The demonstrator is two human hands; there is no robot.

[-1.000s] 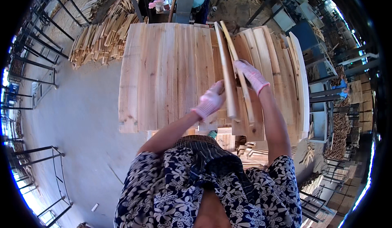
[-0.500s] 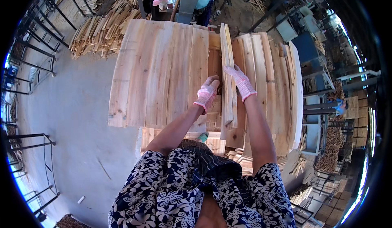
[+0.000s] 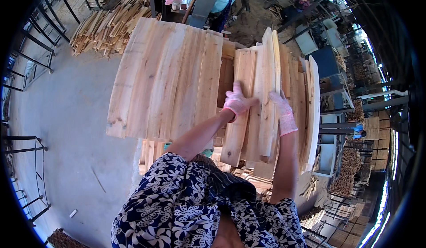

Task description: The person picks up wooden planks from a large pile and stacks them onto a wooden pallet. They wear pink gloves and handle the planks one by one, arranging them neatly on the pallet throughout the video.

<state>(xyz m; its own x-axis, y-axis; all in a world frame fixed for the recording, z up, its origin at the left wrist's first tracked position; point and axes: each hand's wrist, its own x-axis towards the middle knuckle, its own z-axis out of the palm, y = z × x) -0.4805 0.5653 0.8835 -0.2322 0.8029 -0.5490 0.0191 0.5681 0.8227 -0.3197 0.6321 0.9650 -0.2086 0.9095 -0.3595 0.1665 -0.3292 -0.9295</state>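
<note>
My left hand [image 3: 238,102], in a white-and-pink knit glove, lies with fingers spread on a narrow plank [image 3: 242,77] right of the middle gap. Its thumb points right. My right hand [image 3: 284,115], gloved alike, is at the right edge of a pair of tilted planks [image 3: 269,79], with its fingertips curled against them. Part of its grip is hidden by the wood. To the left lies a row of wide pale boards [image 3: 164,79], side by side. More planks [image 3: 301,88] stand or lean on the right.
Loose wood strips [image 3: 111,32] are heaped on the floor at the far left. Metal frames [image 3: 37,161] stand along the left. A grey post [image 3: 205,6] rises behind the boards. On the right are a blue cabinet [image 3: 323,63] and stacked wood [image 3: 345,170].
My right hand has moved right and nearer with the tilted planks. My left hand has shifted right, from the gap onto a plank, and spread its fingers. More plank faces show between the hands.
</note>
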